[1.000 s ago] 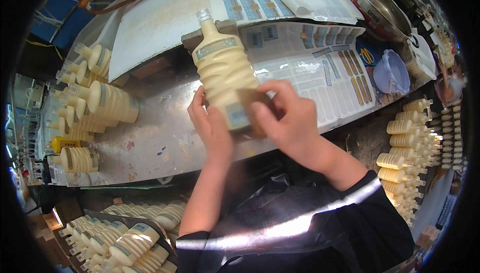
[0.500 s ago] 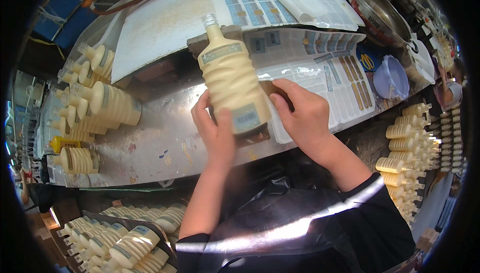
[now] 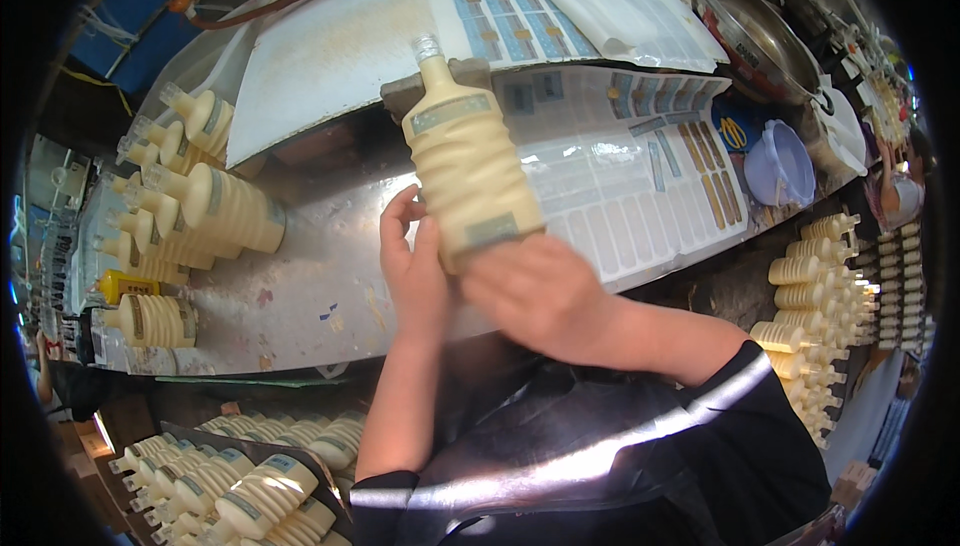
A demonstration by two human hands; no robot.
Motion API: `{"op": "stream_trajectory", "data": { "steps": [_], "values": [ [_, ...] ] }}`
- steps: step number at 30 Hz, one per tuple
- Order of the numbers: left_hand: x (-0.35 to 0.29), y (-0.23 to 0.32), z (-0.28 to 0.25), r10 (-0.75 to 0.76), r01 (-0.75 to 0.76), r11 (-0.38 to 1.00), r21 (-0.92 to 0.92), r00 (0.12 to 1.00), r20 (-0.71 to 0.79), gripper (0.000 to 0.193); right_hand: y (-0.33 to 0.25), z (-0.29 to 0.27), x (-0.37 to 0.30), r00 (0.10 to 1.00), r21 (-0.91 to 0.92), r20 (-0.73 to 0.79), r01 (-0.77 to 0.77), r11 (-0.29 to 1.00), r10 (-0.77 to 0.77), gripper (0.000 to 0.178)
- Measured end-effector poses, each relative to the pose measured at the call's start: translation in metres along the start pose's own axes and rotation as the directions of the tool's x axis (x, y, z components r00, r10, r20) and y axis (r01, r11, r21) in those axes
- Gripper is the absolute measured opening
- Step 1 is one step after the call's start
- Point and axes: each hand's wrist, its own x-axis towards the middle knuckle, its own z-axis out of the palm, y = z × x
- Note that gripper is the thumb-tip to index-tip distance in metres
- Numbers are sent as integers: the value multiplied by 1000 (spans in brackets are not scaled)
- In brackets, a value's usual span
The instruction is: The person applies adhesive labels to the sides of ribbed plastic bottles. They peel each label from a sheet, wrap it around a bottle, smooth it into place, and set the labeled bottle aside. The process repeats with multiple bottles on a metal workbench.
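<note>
A cream-coloured bottle (image 3: 465, 166) with a rippled body and a silvery neck end lies tilted, its neck side propped on a grey block (image 3: 400, 96). One blue-grey label (image 3: 452, 114) spans its shoulder and another label (image 3: 492, 230) sits near its base. My left hand (image 3: 412, 271) grips the bottle's lower left side, with curled fingers and the thumb against its edge. Smeared by motion, my right hand (image 3: 535, 291) lies across the base end, just below the lower label. Its fingers cannot be made out, and it covers that corner of the bottle.
Sheets of stickers (image 3: 650, 156) lie right of the bottle; more printed sheets (image 3: 520, 21) lie on the white board behind. Similar bottles (image 3: 215, 201) stand at the table's left, with others (image 3: 265, 491) below left and stacked bottles (image 3: 800, 296) at right. A lavender bucket (image 3: 780, 166) stands far right.
My right hand has swung left and down from beside the bottle onto its base end. The left thumb has slid from the bottle's face to its edge.
</note>
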Motion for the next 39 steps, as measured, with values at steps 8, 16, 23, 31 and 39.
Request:
{"op": "stream_trajectory", "data": {
  "steps": [8, 16, 23, 31, 39],
  "values": [
    [47, 26, -1, 189, -172, 971, 164, 978, -93, 30, -2, 10, 11, 999, 42, 6, 39, 998, -39, 32],
    [98, 49, 9, 369, -378, 845, 379, 924, 98, 24, 53, -6, -7, 880, 25, -281, -393, 919, 383, 34],
    [98, 42, 10, 343, -317, 851, 419, 939, 14, 34, 56, 2, -7, 885, 126, -215, -394, 910, 413, 25],
    [-26, -20, -29, 96, -302, 778, 551, 924, 370, 105, 63, 1, -34, 715, 613, -49, -530, 586, 697, 33],
    [-22, -21, -9, 235, -300, 751, 588, 954, 187, 62, 68, 13, -34, 563, 633, -161, -572, 522, 811, 24]
  ]
}}
